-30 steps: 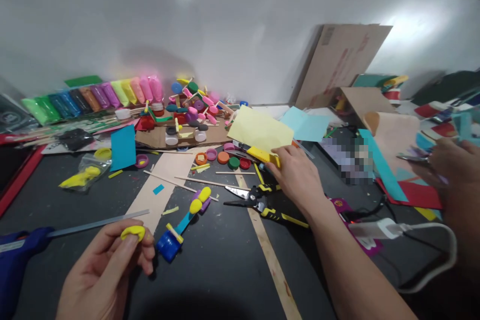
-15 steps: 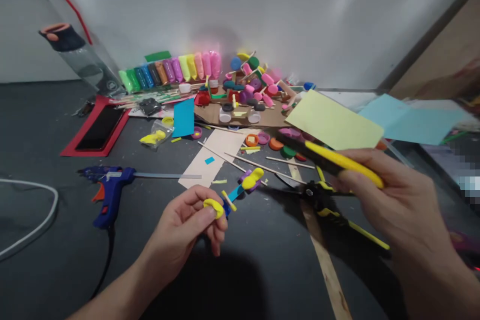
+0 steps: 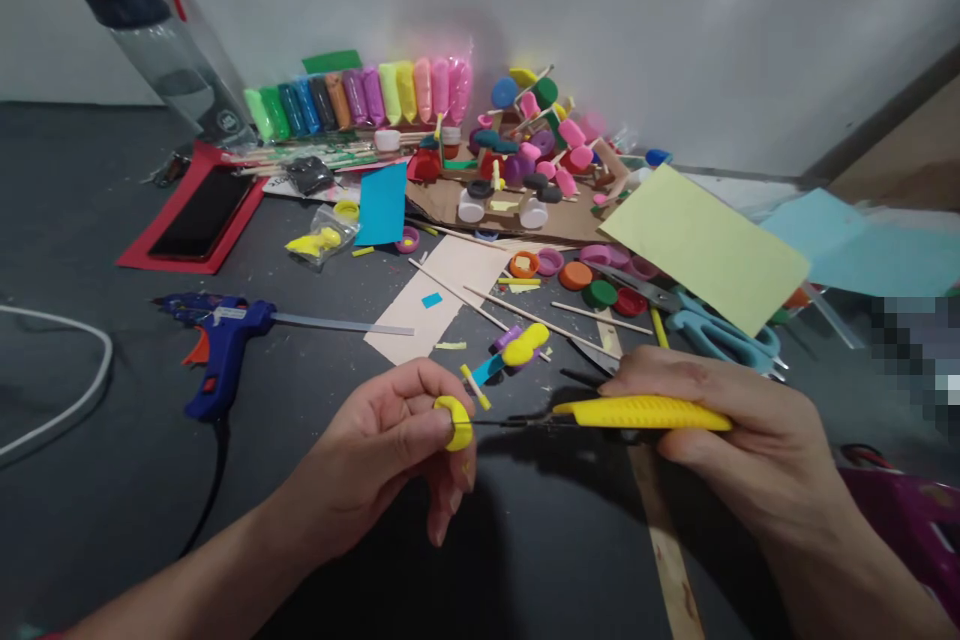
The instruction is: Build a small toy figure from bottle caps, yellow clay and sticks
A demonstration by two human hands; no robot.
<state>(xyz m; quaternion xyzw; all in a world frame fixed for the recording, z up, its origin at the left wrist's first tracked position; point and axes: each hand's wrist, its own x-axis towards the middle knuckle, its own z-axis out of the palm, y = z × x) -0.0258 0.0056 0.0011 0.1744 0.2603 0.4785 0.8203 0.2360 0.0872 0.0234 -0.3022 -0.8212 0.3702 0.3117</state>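
Observation:
My left hand (image 3: 397, 450) pinches a small yellow clay disc (image 3: 460, 427) between thumb and fingers. In my right hand (image 3: 742, 450) is a yellow utility knife (image 3: 645, 411), gripped by its handle. Its thin dark blade points left and its tip meets the disc; how deep it goes I cannot tell. Just beyond the blade lies a small model with a yellow clay top (image 3: 526, 345), a blue strip (image 3: 489, 369) and a short stick across its near end. Behind my right hand a pair of teal-handled scissors (image 3: 724, 335) rests on the table.
A blue glue gun (image 3: 225, 340) lies at left, near a phone (image 3: 202, 212) on red card. Clay packets (image 3: 360, 98), bottle caps (image 3: 576, 275) and small models crowd the back by the wall. A water bottle (image 3: 172, 70) leans at back left.
My right hand has brought the knife down and left, so its blade now meets the yellow disc. The camera view has shifted slightly; my left hand still pinches the disc.

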